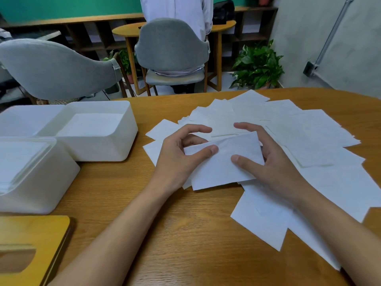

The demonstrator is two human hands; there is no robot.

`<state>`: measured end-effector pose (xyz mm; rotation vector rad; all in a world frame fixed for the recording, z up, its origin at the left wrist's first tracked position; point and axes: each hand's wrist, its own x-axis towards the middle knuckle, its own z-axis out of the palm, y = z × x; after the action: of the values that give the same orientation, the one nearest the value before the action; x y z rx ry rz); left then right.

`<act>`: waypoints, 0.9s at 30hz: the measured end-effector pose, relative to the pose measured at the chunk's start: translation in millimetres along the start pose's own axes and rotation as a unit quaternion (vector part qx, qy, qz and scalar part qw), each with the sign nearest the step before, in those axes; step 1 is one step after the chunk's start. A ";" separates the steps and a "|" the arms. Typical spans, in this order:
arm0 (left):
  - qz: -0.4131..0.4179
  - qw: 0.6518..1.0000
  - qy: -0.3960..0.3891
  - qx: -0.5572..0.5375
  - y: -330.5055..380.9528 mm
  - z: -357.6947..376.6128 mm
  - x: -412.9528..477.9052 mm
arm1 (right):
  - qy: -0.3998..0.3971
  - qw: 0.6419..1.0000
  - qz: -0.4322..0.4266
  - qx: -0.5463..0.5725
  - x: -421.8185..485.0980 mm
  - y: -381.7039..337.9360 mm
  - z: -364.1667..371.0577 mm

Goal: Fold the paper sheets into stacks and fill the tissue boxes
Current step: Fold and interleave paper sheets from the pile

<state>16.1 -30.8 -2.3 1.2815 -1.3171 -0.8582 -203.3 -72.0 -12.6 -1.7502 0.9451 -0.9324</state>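
Note:
A folded white paper sheet (222, 162) is held just above the table's middle. My left hand (177, 159) pinches its left end between thumb and curled fingers. My right hand (268, 159) grips its right end, thumb on top and fingers behind. Several loose white sheets (299, 129) lie spread over the table behind and to the right of my hands. Two white tissue boxes stand at the left: the far box (115, 141) holds a flat stack of paper, and the near box (41, 195) is filled with folded sheets.
A wooden lid with an oval slot (31, 248) lies at the near left corner of the wooden table (165, 234). Grey chairs (171, 48), a seated person's back and a potted plant (257, 67) are beyond the far edge.

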 end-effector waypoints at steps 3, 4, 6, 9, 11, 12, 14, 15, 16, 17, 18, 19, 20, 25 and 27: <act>0.011 1.000 0.005 0.003 -0.7 -0.2 0.1 | -0.013 0.999 -0.006 0.043 -1.2 -1.4 0.6; 0.012 1.000 0.006 0.001 -1.8 -0.7 0.5 | -0.014 0.999 -0.006 0.046 -1.4 -2.0 0.7; 0.014 1.000 0.007 0.005 -5.0 -0.2 0.7 | -0.014 0.999 -0.014 0.029 -1.5 -2.5 0.0; 0.045 0.997 0.032 0.062 -12.3 2.1 2.1 | -0.005 0.999 -0.033 0.032 -2.3 -3.2 -0.5; 0.038 0.995 0.041 0.081 -11.1 1.9 3.4 | 0.013 0.998 -0.053 0.033 -1.5 -2.5 -3.3; 0.016 0.997 0.029 0.064 -8.8 1.3 3.3 | 0.019 0.997 -0.063 0.028 -1.0 -3.2 -5.7; -0.032 0.999 -0.014 -0.011 -4.4 1.1 2.5 | 0.014 0.997 -0.073 0.010 0.4 -4.7 -11.6; -0.044 0.998 -0.030 -0.042 -2.3 1.5 1.1 | 0.004 0.997 -0.073 -0.003 1.1 -5.2 -14.0; -0.040 0.997 -0.036 -0.055 -1.7 2.2 -0.1 | -0.007 0.998 -0.066 -0.013 1.0 -5.9 -15.5; -0.025 0.998 -0.031 -0.050 -2.4 3.0 -0.9 | -0.017 0.998 -0.056 -0.021 0.6 -6.0 -16.0; -0.001 0.999 -0.019 -0.027 -4.5 3.6 -0.9 | -0.018 0.999 -0.044 -0.026 0.4 -5.5 -15.7; 0.027 1.000 -0.007 0.014 -7.2 4.2 -0.8 | -0.007 0.999 -0.033 -0.024 0.3 -4.3 -15.1; 0.054 0.997 0.004 0.063 -11.4 4.5 -0.4 | 0.017 0.999 -0.024 -0.017 0.9 -2.1 -14.8; 0.119 0.960 -0.064 0.245 -26.1 4.4 -1.5 | 0.161 0.986 -0.008 -0.044 6.8 10.4 -21.4; 0.140 0.938 -0.113 0.296 -31.2 6.0 -2.5 | 0.177 0.983 -0.006 -0.055 7.6 13.6 -22.2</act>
<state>16.5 -34.7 -34.0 1.4210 -1.9886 -0.4219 -222.4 -90.6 -17.2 -1.7125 1.2337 -1.2468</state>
